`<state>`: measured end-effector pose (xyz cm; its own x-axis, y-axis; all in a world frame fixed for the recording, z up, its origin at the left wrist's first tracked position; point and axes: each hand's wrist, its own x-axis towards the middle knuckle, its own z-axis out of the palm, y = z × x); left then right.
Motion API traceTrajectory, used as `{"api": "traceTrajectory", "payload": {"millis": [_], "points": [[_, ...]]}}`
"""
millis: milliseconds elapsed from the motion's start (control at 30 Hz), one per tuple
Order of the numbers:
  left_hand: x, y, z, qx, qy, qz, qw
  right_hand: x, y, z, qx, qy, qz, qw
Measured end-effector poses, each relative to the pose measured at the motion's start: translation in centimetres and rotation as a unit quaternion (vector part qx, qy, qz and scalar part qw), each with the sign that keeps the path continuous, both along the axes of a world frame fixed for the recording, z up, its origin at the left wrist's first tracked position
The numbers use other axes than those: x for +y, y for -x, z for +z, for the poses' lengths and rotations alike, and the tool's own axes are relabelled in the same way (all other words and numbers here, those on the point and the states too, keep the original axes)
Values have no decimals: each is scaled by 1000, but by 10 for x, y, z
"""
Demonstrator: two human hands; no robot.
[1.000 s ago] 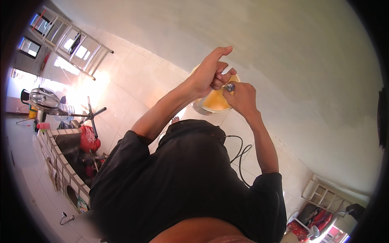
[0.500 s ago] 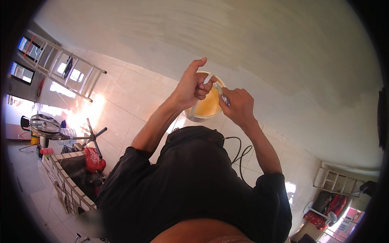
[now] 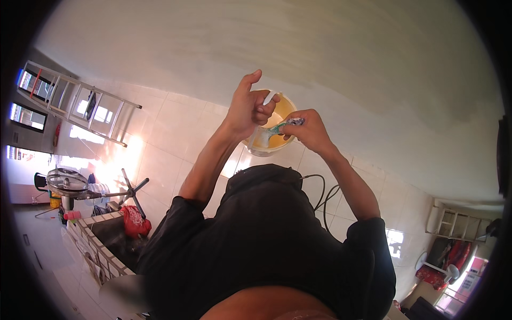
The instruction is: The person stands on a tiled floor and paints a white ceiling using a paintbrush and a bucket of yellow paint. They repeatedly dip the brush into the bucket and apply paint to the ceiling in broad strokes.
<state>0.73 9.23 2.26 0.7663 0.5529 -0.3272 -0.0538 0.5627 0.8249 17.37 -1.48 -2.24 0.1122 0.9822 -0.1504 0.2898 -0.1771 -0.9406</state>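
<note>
A round pail (image 3: 260,152) hangs in front of me, its inside coated yellow. My left hand (image 3: 248,109) has its fingers curled round the pail's white handle (image 3: 271,98), with the thumb sticking up. On the pail's right side, my right hand (image 3: 311,130) grips a paintbrush (image 3: 278,128) with a smeared green handle. The brush's pale, wide end points left, over the pail's near rim by the handle strap. How much liquid is inside cannot be made out.
A large grey-beige wall (image 3: 341,53) with darker patches rises just beyond the pail. Pale floor tiles (image 3: 176,125) lie below. An aluminium ladder (image 3: 80,101), a stand fan (image 3: 66,182) and a red bag (image 3: 136,221) are on the left. A black cable (image 3: 322,200) hangs by my right side.
My right hand has turned the brush from pointing up at the pail's far right rim to pointing left across its near side. The left hand still holds the handle and has shifted slightly left.
</note>
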Motion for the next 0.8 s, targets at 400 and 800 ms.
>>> {"api": "traceTrajectory", "payload": {"millis": [400, 800], "points": [[-4, 5, -12, 12, 17, -8, 1000, 1, 5, -6, -268, -143, -13, 953], [-1, 7, -21, -6, 31, -24, 999, -3, 9, -9, -134, -25, -45, 990]]}}
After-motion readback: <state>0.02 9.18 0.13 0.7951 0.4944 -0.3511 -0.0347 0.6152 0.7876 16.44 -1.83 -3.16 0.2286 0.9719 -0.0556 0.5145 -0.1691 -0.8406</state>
